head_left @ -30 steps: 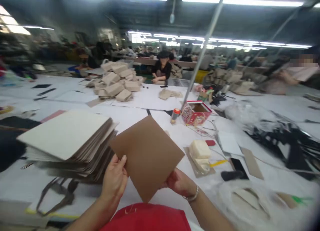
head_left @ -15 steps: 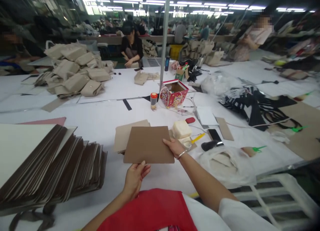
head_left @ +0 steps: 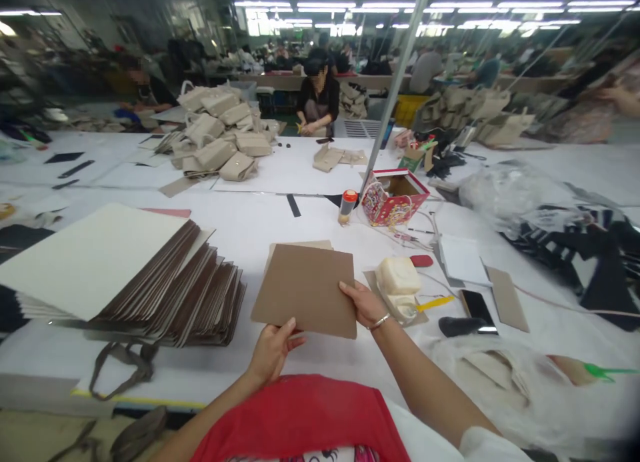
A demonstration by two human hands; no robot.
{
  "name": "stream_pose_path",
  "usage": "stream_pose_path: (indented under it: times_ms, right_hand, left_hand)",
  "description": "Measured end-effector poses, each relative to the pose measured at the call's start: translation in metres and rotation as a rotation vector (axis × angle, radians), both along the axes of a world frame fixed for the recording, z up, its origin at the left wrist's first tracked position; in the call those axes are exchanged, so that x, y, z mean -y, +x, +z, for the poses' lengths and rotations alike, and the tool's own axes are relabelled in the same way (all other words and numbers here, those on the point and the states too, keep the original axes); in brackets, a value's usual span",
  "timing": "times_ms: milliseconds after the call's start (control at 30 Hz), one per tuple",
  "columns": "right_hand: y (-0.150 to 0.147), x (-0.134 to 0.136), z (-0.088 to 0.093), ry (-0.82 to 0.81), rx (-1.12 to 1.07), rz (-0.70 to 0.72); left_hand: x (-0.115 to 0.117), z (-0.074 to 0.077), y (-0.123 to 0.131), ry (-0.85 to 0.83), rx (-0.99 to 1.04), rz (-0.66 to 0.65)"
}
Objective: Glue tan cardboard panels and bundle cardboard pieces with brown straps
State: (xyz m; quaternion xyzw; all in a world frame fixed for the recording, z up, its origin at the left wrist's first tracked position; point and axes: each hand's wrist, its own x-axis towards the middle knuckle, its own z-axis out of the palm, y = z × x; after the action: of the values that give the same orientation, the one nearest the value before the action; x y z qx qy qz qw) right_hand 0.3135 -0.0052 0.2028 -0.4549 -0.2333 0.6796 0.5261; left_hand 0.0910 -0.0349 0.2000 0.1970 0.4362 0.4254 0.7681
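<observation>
A flat brown board (head_left: 305, 289) is between my two hands, above the white table. My left hand (head_left: 273, 349) pinches its near edge, thumb on top and fingers below. At its right edge, my right hand (head_left: 364, 305) grips with the thumb on the upper face. The board mostly covers a beige panel (head_left: 315, 244), of which only the far edge shows. To the left stands a tall stack of boards (head_left: 200, 295) with brown edges, a cream sheet on top. Right of my right hand is a cream plastic container (head_left: 399, 275), with a yellow-handled tool (head_left: 435, 304) beside it.
A red patterned box (head_left: 393, 202) and a red-capped jar (head_left: 347, 207) stand beyond the board. Rightward lie a phone (head_left: 477, 309) and a clear plastic bag (head_left: 495, 375). Beige bags (head_left: 220, 132) are piled across the table, where a person (head_left: 319, 99) sits by a metal pole (head_left: 400, 75).
My view has turned left, bringing more of the board stack into sight. The brown board has shifted left over the beige panel, with both hands still on it.
</observation>
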Motion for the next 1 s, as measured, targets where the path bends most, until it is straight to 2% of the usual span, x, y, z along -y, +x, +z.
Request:
stream_pose_path:
  times_ms: [100,200,300,367,533,700,867,1000]
  right_hand:
    - [-0.024,0.002,0.01,0.072,-0.049,0.108]
    - [-0.046,0.008,0.017,0.118,-0.055,0.159]
    - [-0.056,0.014,0.023,0.151,-0.074,0.228]
    - [-0.057,0.015,0.029,0.153,-0.116,0.25]
    - [-0.043,0.011,0.04,0.031,-0.223,0.108]
    - [-0.022,0.016,0.032,-0.097,-0.238,-0.004]
    - [-0.004,0.036,0.02,-0.149,-0.23,-0.038]
    - [0.006,0.048,0.014,-0.198,-0.239,-0.059]
  left_hand:
    - [-0.004,0.009,-0.015,-0.012,0.073,0.116]
    - [-0.007,0.009,-0.027,-0.018,0.112,0.269]
    - [-0.01,0.008,-0.03,-0.053,0.159,0.425]
    - [-0.014,0.011,-0.026,-0.109,0.194,0.475]
    - [-0.028,0.027,-0.001,-0.121,0.27,0.489]
    - [-0.044,0.032,0.017,-0.129,0.218,0.535]
    - [-0.046,0.029,0.017,-0.068,0.201,0.478]
    - [-0.04,0.043,0.008,0.069,0.235,0.407]
